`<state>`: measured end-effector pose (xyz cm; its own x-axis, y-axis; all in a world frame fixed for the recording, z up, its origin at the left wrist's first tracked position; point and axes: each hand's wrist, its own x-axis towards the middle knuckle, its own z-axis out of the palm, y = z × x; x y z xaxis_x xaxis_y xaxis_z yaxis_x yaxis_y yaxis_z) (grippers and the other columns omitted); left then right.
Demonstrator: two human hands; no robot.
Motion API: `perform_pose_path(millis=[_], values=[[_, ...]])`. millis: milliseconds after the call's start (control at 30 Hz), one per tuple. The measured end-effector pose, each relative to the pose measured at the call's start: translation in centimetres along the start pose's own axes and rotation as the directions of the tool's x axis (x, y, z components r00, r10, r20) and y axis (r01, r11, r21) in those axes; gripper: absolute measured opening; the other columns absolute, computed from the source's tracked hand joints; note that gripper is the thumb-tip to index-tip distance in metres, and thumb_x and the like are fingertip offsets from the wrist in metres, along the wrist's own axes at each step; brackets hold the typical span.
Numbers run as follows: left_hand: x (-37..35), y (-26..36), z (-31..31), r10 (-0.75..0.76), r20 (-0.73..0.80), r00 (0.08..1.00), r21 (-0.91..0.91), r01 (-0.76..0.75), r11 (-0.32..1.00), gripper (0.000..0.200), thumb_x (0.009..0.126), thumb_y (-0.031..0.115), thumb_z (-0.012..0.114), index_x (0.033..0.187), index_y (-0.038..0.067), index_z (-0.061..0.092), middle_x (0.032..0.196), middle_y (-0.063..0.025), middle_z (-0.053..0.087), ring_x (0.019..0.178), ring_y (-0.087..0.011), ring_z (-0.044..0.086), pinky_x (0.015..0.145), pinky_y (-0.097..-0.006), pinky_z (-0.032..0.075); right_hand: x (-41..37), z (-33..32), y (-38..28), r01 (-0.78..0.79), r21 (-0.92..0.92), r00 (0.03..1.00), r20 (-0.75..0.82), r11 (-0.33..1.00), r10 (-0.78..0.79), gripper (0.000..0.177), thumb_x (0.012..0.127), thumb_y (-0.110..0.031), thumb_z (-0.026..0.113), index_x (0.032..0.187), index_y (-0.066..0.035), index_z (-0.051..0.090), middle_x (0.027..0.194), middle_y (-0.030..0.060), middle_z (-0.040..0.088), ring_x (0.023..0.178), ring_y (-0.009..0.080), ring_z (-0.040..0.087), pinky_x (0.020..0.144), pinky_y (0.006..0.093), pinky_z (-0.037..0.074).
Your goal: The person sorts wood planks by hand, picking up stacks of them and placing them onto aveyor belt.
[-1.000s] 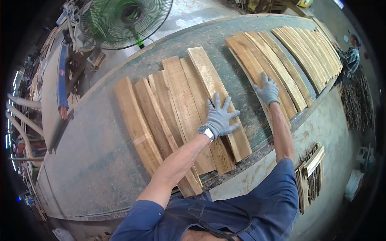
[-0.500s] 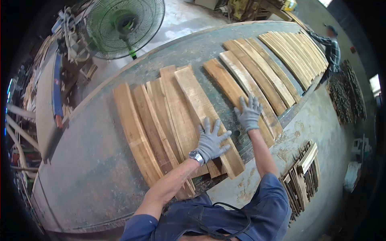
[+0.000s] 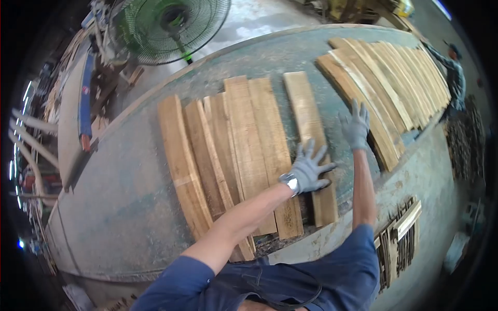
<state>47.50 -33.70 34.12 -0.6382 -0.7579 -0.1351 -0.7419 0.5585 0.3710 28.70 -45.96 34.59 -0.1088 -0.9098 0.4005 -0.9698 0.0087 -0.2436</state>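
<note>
My left hand [image 3: 311, 170], in a grey glove with a watch at the wrist, rests with fingers spread on a single plank [image 3: 305, 114]. That plank lies apart from a group of side-by-side planks [image 3: 244, 140] to its left. My right hand [image 3: 356, 127], also gloved, has its fingers apart beside the left edge of the right-hand row of boards [image 3: 358, 85]. Whether it touches the nearest board is hard to tell. Neither hand is wrapped around anything.
The boards lie on a long worn table [image 3: 124, 192]. Behind it stands a green fan [image 3: 174, 20]. Another person [image 3: 455, 78] reaches over the table's far right end. Stacked wood strips [image 3: 402, 238] are on the floor at right.
The plank under my left hand has slid right, away from the left group. My right hand has moved right, and the boards near it now sit closer against the far row. The view has shifted.
</note>
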Motion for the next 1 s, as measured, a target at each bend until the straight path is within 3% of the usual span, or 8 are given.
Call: perform_pose_path(millis=[167,233,300,400,567,667,800,1000], values=[[3.9,-2.6,-2.6,0.076,0.159,0.984,-0.067,-0.066,0.996,0.054,0.082,0.027,0.055,0.135,0.020,0.051,0.152,-0.0162,0.028,0.143,-0.0403,0.015,0.115,-0.0558,0.012,-11.1,-2.2,-3.8,0.107,0.193,0.989,0.082,0.975,-0.124,0.064,0.085,-0.043,0.063,0.140,-0.016,0.043,0.145,0.0229,0.035,0.131,0.0462,0.034,0.106,0.0535,0.029],[-0.9,-5.2,-3.5,0.016,-0.137,0.990,-0.066,-0.025,0.998,0.052,0.080,0.027,0.058,0.132,0.020,0.054,0.145,-0.0180,0.036,0.137,-0.0397,0.027,0.113,-0.0541,0.016,-14.3,-2.3,-4.5,0.039,0.015,0.972,0.231,0.999,-0.041,0.065,0.085,-0.044,0.063,0.141,-0.018,0.043,0.145,0.0226,0.035,0.131,0.0459,0.034,0.106,0.0547,0.029],[-9.0,-9.7,-2.8,-0.242,-0.478,0.845,-0.276,0.117,0.954,0.052,0.082,0.033,0.060,0.132,0.020,0.055,0.140,-0.0210,0.040,0.133,-0.0394,0.032,0.112,-0.0538,0.017,-13.6,-2.5,-4.3,0.096,-0.047,0.963,0.257,0.994,-0.081,0.066,0.084,-0.045,0.063,0.141,-0.020,0.042,0.145,0.0219,0.035,0.132,0.0455,0.034,0.106,0.0553,0.028],[-20.0,-10.6,-6.1,-0.816,-0.321,0.481,-0.029,0.856,0.516,0.069,0.079,0.056,0.063,0.140,0.028,0.046,0.152,-0.0290,0.014,0.137,-0.0563,0.005,0.110,-0.0641,0.003,-10.4,-2.1,-1.7,0.187,-0.207,0.965,0.222,0.960,-0.140,0.067,0.082,-0.046,0.065,0.142,-0.024,0.042,0.145,0.0198,0.036,0.133,0.0409,0.034,0.107,0.0565,0.026],[-26.2,-13.4,-4.3,-0.967,-0.183,0.177,-0.177,0.962,0.210,0.092,0.073,0.073,0.058,0.150,0.032,0.025,0.156,-0.0222,0.007,0.138,-0.0559,-0.003,0.106,-0.0701,0.000,-7.0,-2.2,-2.4,0.180,-0.351,0.984,0.069,0.919,-0.167,0.069,0.077,-0.039,0.070,0.140,-0.022,0.045,0.144,0.0187,0.038,0.133,0.0360,0.037,0.106,0.0520,0.031],[-26.4,-11.1,-6.2,-0.940,-0.260,0.222,-0.159,0.950,0.268,0.100,0.070,0.077,0.057,0.151,0.030,0.022,0.157,-0.0220,0.006,0.140,-0.0535,-0.003,0.107,-0.0695,-0.001,-10.8,-2.2,-9.5,0.309,0.115,0.949,0.020,0.944,-0.313,0.063,0.075,-0.028,0.069,0.134,-0.014,0.050,0.138,0.0202,0.044,0.129,0.0380,0.040,0.106,0.0494,0.031],[-23.3,-6.7,-2.6,-0.739,-0.322,0.591,0.117,0.800,0.589,0.084,0.074,0.069,0.057,0.147,0.036,0.031,0.157,-0.0197,0.011,0.139,-0.0549,-0.001,0.103,-0.0730,-0.005,-23.0,-5.1,-21.4,0.594,0.432,0.661,0.219,0.679,-0.718,0.055,0.074,-0.027,0.067,0.127,-0.018,0.054,0.131,0.0146,0.049,0.127,0.0339,0.041,0.105,0.0550,0.025],[-28.9,-9.9,-2.7,-0.842,-0.263,0.471,0.158,0.882,0.445,0.074,0.079,0.065,0.052,0.146,0.040,0.031,0.156,-0.0167,0.017,0.139,-0.0541,0.005,0.102,-0.0750,-0.001,-21.4,-5.8,-17.5,0.496,0.339,0.771,0.252,0.799,-0.585,0.065,0.071,-0.048,0.072,0.128,-0.021,0.056,0.139,0.0142,0.044,0.130,0.0350,0.036,0.108,0.0532,0.020]])
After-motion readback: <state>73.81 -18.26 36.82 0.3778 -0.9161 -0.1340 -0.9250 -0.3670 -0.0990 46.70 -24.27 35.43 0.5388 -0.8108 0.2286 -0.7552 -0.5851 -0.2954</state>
